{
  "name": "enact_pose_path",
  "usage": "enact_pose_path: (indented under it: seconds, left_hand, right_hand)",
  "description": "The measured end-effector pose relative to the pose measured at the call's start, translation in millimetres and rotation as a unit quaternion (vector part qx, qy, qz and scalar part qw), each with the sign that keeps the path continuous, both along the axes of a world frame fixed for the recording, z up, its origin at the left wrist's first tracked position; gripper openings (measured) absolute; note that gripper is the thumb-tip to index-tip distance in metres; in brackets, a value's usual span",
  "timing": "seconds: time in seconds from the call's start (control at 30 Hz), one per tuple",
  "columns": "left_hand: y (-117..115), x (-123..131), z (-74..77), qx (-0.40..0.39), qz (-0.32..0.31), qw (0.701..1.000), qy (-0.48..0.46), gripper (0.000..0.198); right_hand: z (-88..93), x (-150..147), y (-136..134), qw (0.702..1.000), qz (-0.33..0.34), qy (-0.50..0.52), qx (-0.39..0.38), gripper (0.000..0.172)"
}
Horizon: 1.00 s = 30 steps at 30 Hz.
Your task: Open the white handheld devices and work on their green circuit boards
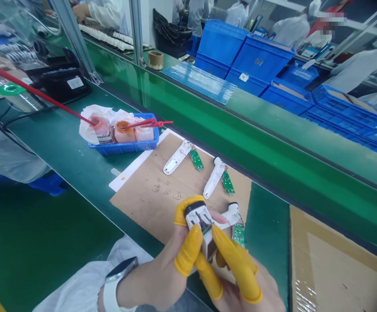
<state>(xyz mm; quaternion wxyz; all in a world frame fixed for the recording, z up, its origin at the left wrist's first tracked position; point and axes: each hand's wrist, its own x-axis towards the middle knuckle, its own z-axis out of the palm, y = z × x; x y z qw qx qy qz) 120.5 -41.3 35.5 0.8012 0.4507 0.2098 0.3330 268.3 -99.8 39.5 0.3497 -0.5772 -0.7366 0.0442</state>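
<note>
My left hand (172, 264), in yellow finger cots and with a watch at the wrist, is closed around a white plastic housing (195, 213) with a black end. From the other side my right hand (240, 273), also in yellow finger cots, grips the same housing. Thumb and fingers press near its opening, where wires and the edge of a small board show. Partly behind my right fingers lies a white shell (231, 214) wired to a green circuit board (238, 234). Two similar shells, one left (177, 158) and one nearer (212, 180), lie beyond with their boards.
Cardboard (143, 203) covers the bench under the shells. A blue tray (117, 148) holds jars with red sticks. A green conveyor belt (240, 147) runs behind, with blue crates (222, 43) past it. Another cardboard sheet (344, 268) lies right. Co-workers stand around.
</note>
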Motion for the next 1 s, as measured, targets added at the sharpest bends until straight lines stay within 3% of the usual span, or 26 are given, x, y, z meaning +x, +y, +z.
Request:
enact_pose_path:
  seconds: [0.1,0.27,0.43,0.57,0.8,1.0]
  left_hand:
    - [-3,0,0.8,-0.007,-0.002,1.000,0.012,0.048]
    - [-4,-1,3.4,-0.033,-0.009,0.999,0.040,0.051]
    - [4,11,-4.2,-0.185,0.025,0.982,-0.033,0.047]
    - [11,23,-4.9,-0.270,-0.012,0.958,-0.098,0.061]
    - [16,27,3.4,-0.302,-0.023,0.953,-0.022,0.068]
    - [10,22,2.1,-0.233,-0.012,0.972,0.000,0.063]
  right_hand:
    - [2.4,3,0,0.999,0.022,-0.023,0.003,0.046]
    - [7.1,3,1,1.000,0.003,-0.028,-0.004,0.047]
    - [6.5,12,10,0.993,0.034,-0.112,0.034,0.041]
    - [0.1,18,14,0.988,0.031,-0.127,0.080,0.026]
    - [8.8,12,25,0.982,0.004,-0.154,0.114,0.020]
    - [12.2,15,30,0.986,0.034,-0.148,0.072,0.017]
